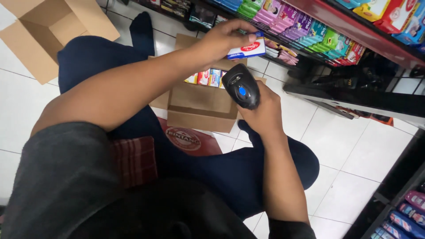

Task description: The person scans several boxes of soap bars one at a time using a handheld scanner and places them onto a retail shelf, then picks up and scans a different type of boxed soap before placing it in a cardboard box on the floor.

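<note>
White tiled floor in a shop aisle, shelf of coloured packs along the upper right of the frame. Two hands: left hand closed around one small blue-and-white box, top centre; right hand wrapped shut on one black barcode scanner just below it. Two cardboard boxes: one open with packs at centre, one empty at upper left.

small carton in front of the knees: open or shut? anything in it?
Open. The small carton's flaps are folded out, and a row of colourful packets stands inside. How full it is cannot be told.
</note>
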